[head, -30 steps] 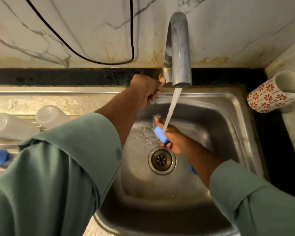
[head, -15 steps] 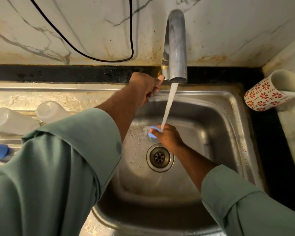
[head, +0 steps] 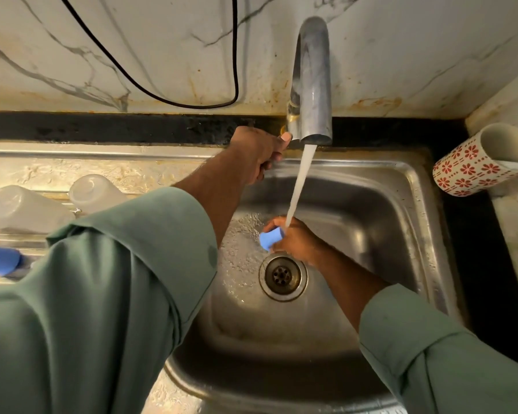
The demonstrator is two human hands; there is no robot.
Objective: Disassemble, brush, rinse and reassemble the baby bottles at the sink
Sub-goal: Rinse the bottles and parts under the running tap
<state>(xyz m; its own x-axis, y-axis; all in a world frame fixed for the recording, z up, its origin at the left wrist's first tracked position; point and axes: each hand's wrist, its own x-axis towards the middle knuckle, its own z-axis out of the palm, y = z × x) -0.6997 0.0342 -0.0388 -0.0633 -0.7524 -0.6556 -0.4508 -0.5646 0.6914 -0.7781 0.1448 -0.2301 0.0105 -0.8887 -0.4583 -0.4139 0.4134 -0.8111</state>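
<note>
Our left hand (head: 259, 153) reaches out, fingers curled at the tap (head: 311, 85) base; our right hand (head: 296, 240) grips a blue piece (head: 270, 239) under the stream (head: 299, 183).

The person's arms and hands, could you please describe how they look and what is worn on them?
Both arms wear loose, muted green long sleeves, the left sleeve and right sleeve pushed up to bare forearms. The left hand and right hand are bare, without gloves.
</note>
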